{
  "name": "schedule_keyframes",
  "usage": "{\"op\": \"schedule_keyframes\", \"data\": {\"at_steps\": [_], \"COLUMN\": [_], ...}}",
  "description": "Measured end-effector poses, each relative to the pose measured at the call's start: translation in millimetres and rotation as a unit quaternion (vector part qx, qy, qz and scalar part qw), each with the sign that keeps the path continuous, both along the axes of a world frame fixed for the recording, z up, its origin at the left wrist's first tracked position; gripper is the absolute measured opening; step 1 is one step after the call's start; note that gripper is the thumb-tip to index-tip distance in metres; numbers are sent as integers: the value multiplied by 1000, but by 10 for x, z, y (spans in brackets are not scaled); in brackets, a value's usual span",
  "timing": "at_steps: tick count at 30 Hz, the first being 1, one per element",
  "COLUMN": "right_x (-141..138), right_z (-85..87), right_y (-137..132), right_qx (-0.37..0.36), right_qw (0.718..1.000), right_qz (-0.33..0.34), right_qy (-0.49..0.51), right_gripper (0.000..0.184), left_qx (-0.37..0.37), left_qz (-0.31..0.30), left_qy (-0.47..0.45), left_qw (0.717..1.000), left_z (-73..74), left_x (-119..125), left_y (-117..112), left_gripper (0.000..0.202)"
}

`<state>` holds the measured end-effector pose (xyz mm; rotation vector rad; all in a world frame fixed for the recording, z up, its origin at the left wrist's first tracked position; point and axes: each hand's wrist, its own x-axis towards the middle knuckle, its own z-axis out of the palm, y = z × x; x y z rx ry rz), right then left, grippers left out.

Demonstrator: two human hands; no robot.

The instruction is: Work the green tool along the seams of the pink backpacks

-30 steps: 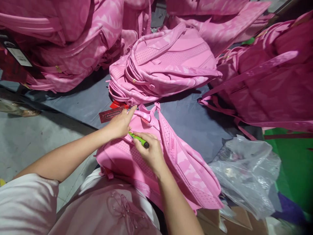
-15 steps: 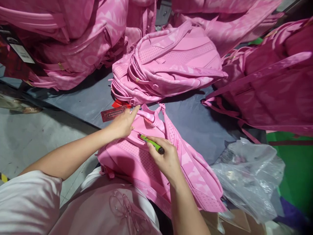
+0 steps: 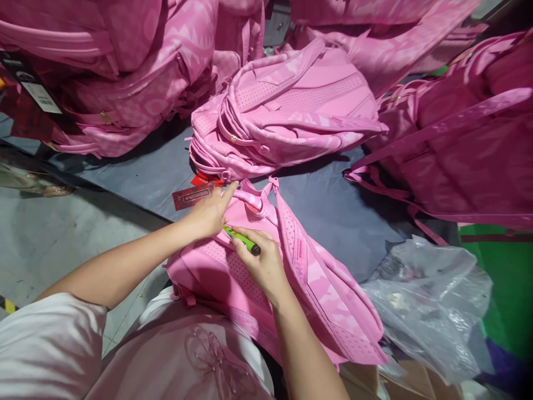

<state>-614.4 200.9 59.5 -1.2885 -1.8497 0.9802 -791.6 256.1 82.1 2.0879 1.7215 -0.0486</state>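
Green tool (image 3: pixel 242 240) — back beside left hand (image 3: pixel 208 214)

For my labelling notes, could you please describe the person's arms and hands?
The left hand and right hand are bare, with no gloves, rings or watch showing. Both forearms are uncovered. A short white sleeve covers the left upper arm; no right sleeve is in view.

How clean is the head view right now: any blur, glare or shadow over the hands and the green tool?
Head view: sharp at centre, right hand and green tool crisp; a soft shadow lies on the near backpack below the left hand; mild glare on the plastic bag; edges bow from the wide lens; top right corner dark.
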Motion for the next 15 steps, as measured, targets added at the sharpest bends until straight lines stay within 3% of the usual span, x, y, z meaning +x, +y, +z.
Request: {"op": "schedule_keyframes", "data": {"at_steps": [4, 10, 15], "right_x": [72, 25, -40], "right_z": [12, 3, -16], "right_y": [-32, -53, 0], "right_qx": [20, 44, 54], "right_qw": [999, 998, 997], "right_qz": [-24, -5, -18], "right_qy": [-45, -51, -58], "right_gripper": [24, 25, 26], "left_qx": [-4, -6, 2], "left_qz": [-1, 10, 6], "left_qy": [0, 2, -6], "left_qw": [1000, 1000, 1000], "left_z": [19, 44, -9], "left_x": [13, 25, -15], "left_y": [-8, -31, 46], "left_gripper": [90, 91, 91]}}
